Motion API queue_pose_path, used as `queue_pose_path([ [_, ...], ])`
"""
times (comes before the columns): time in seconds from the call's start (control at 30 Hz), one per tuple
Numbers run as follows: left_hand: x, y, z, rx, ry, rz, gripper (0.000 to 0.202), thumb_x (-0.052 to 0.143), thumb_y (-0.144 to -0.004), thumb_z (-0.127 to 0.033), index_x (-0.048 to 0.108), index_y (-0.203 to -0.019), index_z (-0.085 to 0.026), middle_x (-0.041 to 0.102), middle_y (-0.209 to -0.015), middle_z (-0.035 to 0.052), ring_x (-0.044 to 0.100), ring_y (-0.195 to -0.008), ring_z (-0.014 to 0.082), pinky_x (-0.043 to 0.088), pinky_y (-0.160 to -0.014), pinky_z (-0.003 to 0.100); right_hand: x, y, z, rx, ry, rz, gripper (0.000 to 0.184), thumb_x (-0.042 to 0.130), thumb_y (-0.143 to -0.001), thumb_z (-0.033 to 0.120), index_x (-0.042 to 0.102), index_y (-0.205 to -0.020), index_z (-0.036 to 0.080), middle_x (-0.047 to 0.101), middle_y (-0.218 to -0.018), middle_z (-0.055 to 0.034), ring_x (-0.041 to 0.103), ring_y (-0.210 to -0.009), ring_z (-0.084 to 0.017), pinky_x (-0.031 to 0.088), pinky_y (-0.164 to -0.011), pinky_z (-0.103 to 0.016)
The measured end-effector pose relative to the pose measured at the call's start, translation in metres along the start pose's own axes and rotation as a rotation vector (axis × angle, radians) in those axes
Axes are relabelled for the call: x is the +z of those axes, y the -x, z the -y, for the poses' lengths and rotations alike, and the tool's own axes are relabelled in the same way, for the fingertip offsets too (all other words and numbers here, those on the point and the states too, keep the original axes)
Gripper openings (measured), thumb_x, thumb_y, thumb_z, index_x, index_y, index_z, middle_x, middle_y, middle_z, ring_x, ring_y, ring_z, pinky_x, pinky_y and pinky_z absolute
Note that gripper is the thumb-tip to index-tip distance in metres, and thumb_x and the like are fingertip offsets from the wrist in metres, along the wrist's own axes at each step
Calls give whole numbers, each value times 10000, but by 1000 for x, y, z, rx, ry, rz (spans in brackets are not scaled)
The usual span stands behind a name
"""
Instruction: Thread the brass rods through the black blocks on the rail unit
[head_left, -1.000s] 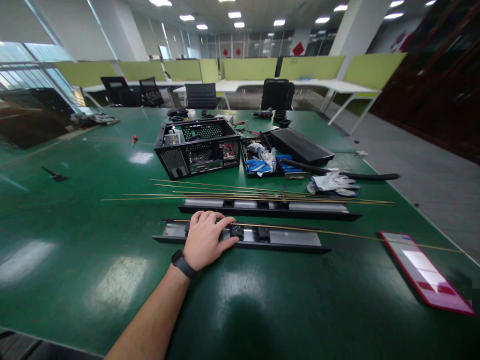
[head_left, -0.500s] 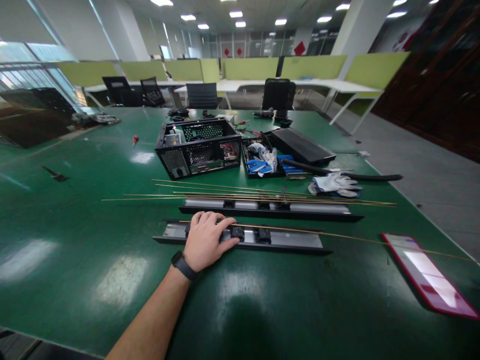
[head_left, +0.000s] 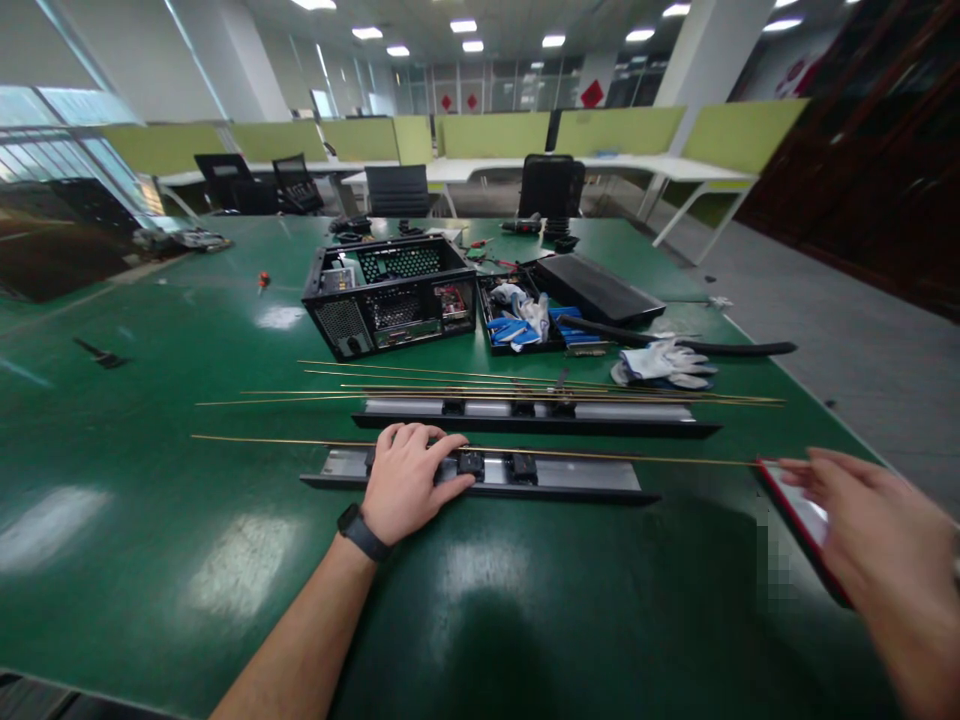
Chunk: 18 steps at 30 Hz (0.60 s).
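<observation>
My left hand (head_left: 405,482) lies flat on the left part of the near black and silver rail (head_left: 577,478), fingers spread beside its small black clips (head_left: 471,462). A thin brass rod (head_left: 600,456) runs along that rail and sticks out at both ends. My right hand (head_left: 874,540) reaches in from the lower right with fingers stretched out, just behind the rod's right end. It hovers over a red-edged flat device (head_left: 799,510). Nothing shows in either hand.
A second rail (head_left: 637,421) lies just beyond, with several loose brass rods (head_left: 390,378) on it. Farther back stand a black computer case (head_left: 390,295), a tray of gloves (head_left: 521,322), a black panel (head_left: 600,288), a black hose (head_left: 720,349) and white gloves (head_left: 664,362). The table edge runs along the right.
The brass rod has slid left along the near rail, and its left end now sticks out far past the rail. My right hand has come into view. The left hand has stayed put.
</observation>
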<state>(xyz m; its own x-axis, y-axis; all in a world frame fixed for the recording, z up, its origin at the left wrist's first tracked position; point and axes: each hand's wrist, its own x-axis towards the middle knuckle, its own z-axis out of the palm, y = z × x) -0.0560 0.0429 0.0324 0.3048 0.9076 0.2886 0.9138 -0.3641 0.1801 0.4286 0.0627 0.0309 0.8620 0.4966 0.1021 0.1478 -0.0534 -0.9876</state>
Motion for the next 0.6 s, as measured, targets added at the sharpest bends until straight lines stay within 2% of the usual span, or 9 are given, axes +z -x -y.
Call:
queue_pose_path([
  [0.03,0,0,0,1,-1,-1,404,673,-934,-567,674,-1278,-356,695,-1216,46,595,-1151,299,354,-1066,545,9,14,-1,75,-22,73,135,812,-706,233,738,-816,212,754,-903,-185,702,-736,-242,528,-923,-541],
  [0.13,0,0,0,1,-4,-4,401,672,-935,-564,676,-1276,-354,697,-1213,48,597,-1146,299,357,-1063,545,30,66,-2,57,-2,342,196,758,-762,325,731,-911,201,770,-936,-157,727,-811,-242,553,-912,-463],
  [0.27,1,0,1,4,-6,-6,406,675,-930,-570,680,-1273,-352,699,-1211,50,597,-1145,301,359,-1060,548,45,118,-1,-15,28,570,283,713,-840,410,714,-1016,188,781,-1013,-124,753,-903,-236,572,-922,-411],
  [0.43,2,0,2,4,-5,-9,414,670,-932,-575,673,-1284,-355,698,-1216,51,596,-1154,303,354,-1065,552,58,142,1,-139,144,751,312,647,-922,473,717,-1068,205,785,-1037,-105,756,-991,-256,542,-999,-439],
  [0.6,3,0,3,10,-8,-13,414,669,-933,-571,675,-1284,-352,697,-1214,58,595,-1142,300,358,-1056,548,69,163,7,-262,301,881,306,619,-946,494,718,-1111,257,782,-1105,-72,740,-1062,-257,539,-988,-419],
])
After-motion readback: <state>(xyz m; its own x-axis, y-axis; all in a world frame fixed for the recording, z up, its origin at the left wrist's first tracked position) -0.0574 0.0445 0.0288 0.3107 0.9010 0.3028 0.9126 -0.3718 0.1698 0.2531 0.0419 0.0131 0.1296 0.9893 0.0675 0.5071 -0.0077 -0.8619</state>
